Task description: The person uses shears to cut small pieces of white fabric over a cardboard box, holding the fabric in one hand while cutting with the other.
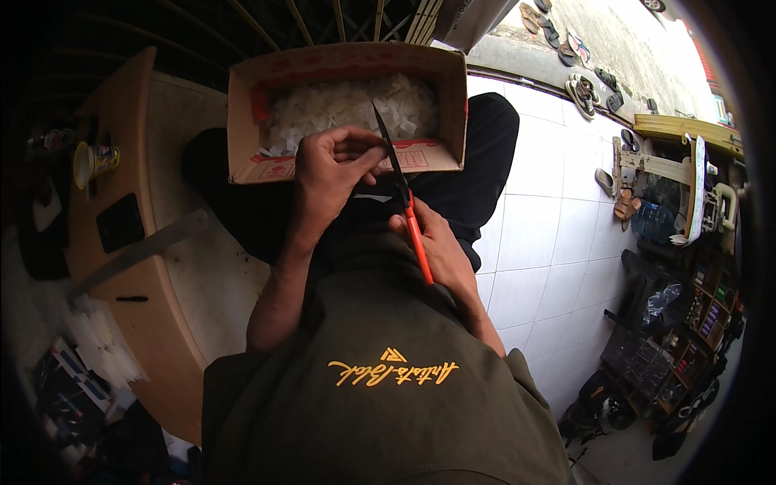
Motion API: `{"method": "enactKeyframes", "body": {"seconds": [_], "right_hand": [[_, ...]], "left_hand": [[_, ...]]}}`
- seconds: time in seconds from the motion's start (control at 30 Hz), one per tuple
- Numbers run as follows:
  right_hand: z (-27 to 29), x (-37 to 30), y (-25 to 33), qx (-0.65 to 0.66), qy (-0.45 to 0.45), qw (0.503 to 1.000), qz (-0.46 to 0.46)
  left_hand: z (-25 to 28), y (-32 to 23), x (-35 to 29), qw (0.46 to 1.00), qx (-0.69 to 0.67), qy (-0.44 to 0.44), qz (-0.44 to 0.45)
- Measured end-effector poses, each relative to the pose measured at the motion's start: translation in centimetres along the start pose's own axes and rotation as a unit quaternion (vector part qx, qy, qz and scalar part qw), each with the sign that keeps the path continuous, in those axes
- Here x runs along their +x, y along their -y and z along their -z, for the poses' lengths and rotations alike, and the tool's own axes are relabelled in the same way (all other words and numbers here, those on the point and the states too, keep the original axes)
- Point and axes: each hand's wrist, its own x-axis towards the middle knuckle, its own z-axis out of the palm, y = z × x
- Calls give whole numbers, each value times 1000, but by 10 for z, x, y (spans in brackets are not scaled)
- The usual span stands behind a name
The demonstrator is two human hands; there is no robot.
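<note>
Scissors (402, 187), orange-handled, clamped in right hand (432, 242) by the handles, blades up past left hand (331, 166), whose fingers pinch closed on something small and hidden: rigid, light, sharp, best held by handles; box (242, 121) of white scraps (347, 109) just beyond

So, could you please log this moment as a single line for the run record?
left hand: pinches small white piece at blades | right hand: holds orange-handled scissors | cardboard box of white pieces on lap
</note>
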Motion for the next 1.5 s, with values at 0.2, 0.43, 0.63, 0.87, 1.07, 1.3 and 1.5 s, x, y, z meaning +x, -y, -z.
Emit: {"method": "enactKeyframes", "body": {"seconds": [0.2,0.43,0.63,0.87,1.07,1.3,1.5], "right_hand": [[-6,2,-15,76,26,996,-32],[-7,0,-30,75,79,990,87],[-6,-2,-25,84,67,992,67],[-9,-1,-22,85,52,994,51],[-9,-2,-25,93,57,994,29],[-11,-2,-27,12,13,999,49],[-3,-5,-7,-4,13,999,32]], "left_hand": [[30,-7,19,963,260,-52,-54],[12,-1,63,871,453,-13,-188],[5,4,78,877,470,58,-80],[1,21,77,871,464,67,-146],[8,9,74,913,391,17,-118],[28,2,43,998,50,22,-39],[8,-7,12,992,-111,35,-50]]}}
